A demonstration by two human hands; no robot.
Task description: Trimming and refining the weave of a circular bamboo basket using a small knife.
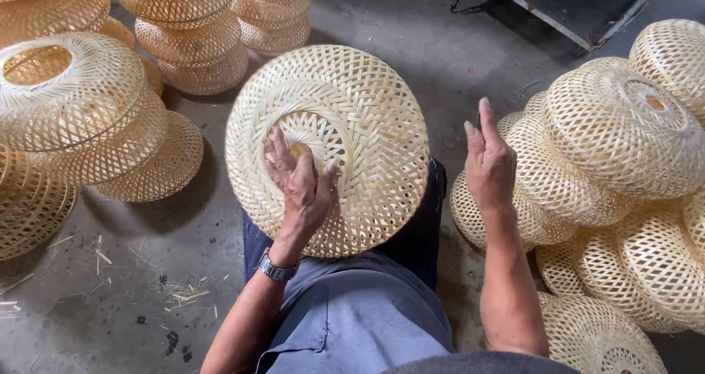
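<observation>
Fingers (283, 154) of the left hand (302, 190) grip a woven shade (327, 150); right hand (488, 165) open.
Light, stiff, probably brittle; best held at the centre hole's rim.

i see bare concrete floor (411, 36) open at upper centre and lower left; stacked woven shades (88, 102) block the left, a basket heap (624, 168) crowds the right edge.
</observation>
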